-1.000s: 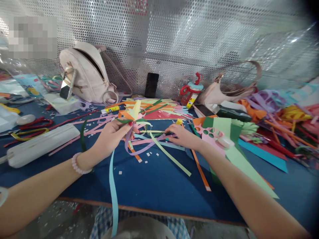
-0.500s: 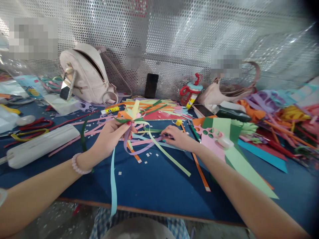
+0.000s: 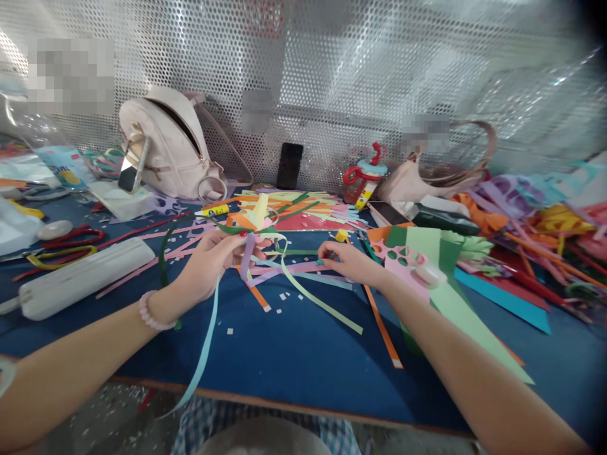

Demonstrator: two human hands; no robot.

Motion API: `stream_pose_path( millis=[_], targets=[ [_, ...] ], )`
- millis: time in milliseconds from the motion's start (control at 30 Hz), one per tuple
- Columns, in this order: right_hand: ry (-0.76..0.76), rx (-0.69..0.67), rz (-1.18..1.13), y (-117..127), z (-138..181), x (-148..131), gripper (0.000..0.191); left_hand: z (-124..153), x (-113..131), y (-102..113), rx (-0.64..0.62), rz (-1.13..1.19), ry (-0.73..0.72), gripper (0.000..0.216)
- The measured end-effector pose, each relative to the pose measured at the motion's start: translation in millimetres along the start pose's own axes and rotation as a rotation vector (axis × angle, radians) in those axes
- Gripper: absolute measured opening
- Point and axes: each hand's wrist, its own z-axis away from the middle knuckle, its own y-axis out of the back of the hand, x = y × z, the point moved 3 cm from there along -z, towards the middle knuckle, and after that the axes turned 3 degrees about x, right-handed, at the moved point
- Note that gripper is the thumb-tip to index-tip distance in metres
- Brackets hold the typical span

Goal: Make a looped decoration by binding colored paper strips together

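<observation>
Just left of the middle, my left hand (image 3: pixel 213 262) is closed, pinching a cluster of coloured paper strips. From it a light blue strip (image 3: pixel 205 351) hangs past the table's front edge. A pale green strip (image 3: pixel 318 303) trails to the right, and a yellow piece (image 3: pixel 260 212) stands up above the fingers. A purple paper strip (image 3: pixel 284 273) folds down from the cluster and runs across to my right hand (image 3: pixel 348 260), whose closed fingertips pinch its end. Beside that hand lies an orange strip (image 3: pixel 382 328). Part of the cluster is hidden behind the left fingers.
Small white paper bits (image 3: pixel 283 296) dot the blue table (image 3: pixel 284 360). A glue stick (image 3: pixel 213 211), scissors (image 3: pixel 66 256), and a long white block-like object (image 3: pixel 88 278) lie left. Behind stand a backpack (image 3: pixel 165 148), a phone (image 3: pixel 289 165) and a red-handled cup (image 3: pixel 365 180). Paper sheets (image 3: pixel 427 253) lie right.
My right hand has shifted to the right, drawing the purple strip's loop tighter near my left hand. The hanging light blue strip has swung left at its lower end.
</observation>
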Motion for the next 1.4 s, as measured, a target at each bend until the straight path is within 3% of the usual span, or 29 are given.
stream_pose_path(
  millis=[200, 433, 533, 633, 867, 1033, 1200, 1333, 1400],
  targets=[
    [-0.053, -0.096, -0.116, 7, 3, 3, 0.019, -1, -1, 2, 0.018, -0.011, 0.001, 0.020],
    [0.009, -0.553, -0.371, 3, 16, -19, 0.026, -4, 7, 9, 0.119, 0.219, -0.100, 0.013],
    [0.049, -0.647, -0.374, -1, 19, -27, 0.027, -3, 16, 7, 0.114, 0.307, -0.087, 0.016],
    [0.064, -0.599, -0.324, -1, 16, -28, 0.027, -1, 25, 5, 0.099, 0.370, -0.061, 0.019],
    [-0.021, -0.253, 0.063, 12, 10, -10, 0.019, 1, 31, 6, 0.059, 0.541, 0.005, 0.026],
    [-0.140, -0.344, 0.354, 15, 14, -8, 0.019, 1, 31, 6, 0.027, 0.552, -0.011, 0.029],
    [-0.150, -0.417, 0.381, 16, 19, -11, 0.008, -2, 25, 8, 0.032, 0.500, -0.021, 0.028],
    [-0.210, -0.427, 0.469, 23, 27, -4, 0.017, -6, 15, 10, 0.116, 0.430, -0.019, 0.024],
    [-0.257, -0.437, 0.526, 24, 30, 0, 0.013, -6, 11, 9, 0.099, 0.406, -0.024, 0.024]
  ],
)
